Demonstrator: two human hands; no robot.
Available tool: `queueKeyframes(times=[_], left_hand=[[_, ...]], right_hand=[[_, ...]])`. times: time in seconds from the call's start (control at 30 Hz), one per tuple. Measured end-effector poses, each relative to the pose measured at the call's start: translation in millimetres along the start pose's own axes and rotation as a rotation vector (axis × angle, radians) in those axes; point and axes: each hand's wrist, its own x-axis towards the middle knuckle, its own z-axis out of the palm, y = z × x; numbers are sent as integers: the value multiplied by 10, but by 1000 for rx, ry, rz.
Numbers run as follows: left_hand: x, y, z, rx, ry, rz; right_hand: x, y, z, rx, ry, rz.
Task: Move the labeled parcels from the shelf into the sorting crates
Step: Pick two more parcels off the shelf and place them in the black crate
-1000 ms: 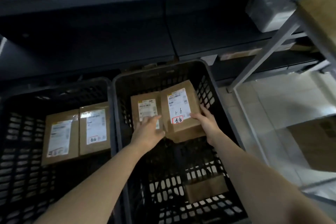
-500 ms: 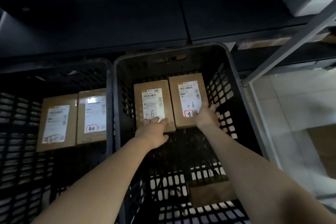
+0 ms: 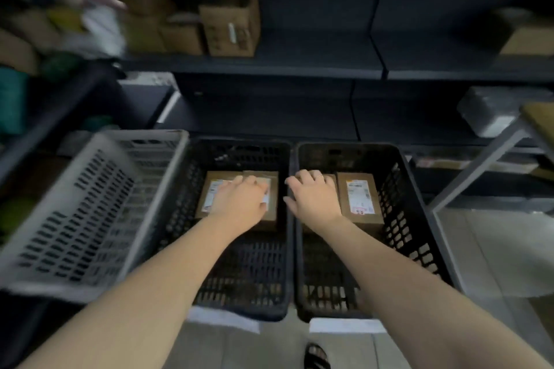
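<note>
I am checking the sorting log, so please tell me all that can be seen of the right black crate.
The right crate is black, plastic by its look, rectangular, with slotted walls, a perforated floor and a smooth rim. It stands level, close beside the other black crate; whether they touch cannot be told. At its far end lie two brown parcels side by side: the right parcel shows a white label, the left parcel is mostly hidden under the right hand.
</note>
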Motion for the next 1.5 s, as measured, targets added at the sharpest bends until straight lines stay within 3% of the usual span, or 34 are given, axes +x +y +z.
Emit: queueKeyframes(times=[0.23, 0.5, 0.7, 0.87, 1.03, 1.27, 1.5], left_hand=[[-2129, -1419, -1156, 66, 204, -246], [-4257, -2732, -2059, 174, 439, -683], [-5059, -3407, -2379, 235, 530, -942], [-5385, -3893, -2499, 251, 517, -1117], [-5786, -4116, -2454, 280, 560, -1316], [-6831, -3985, -2370, 299, 499, -1631], [-7748, -3758, -2312, 301, 539, -1782]], right_hand=[[-372, -2130, -1247, 80, 253, -391], [-465, -4493, -2417, 243, 433, -847], [-363, -5803, -2898, 375, 470, -1104], [-145, -6649, -3071, 328, 367, -1272], [-163, -7424, -3121, 394, 299, -1497], [-972, -8416, -3014, 514, 258, -1828], [-1814, -8994, -3021, 592, 245, -1928]])
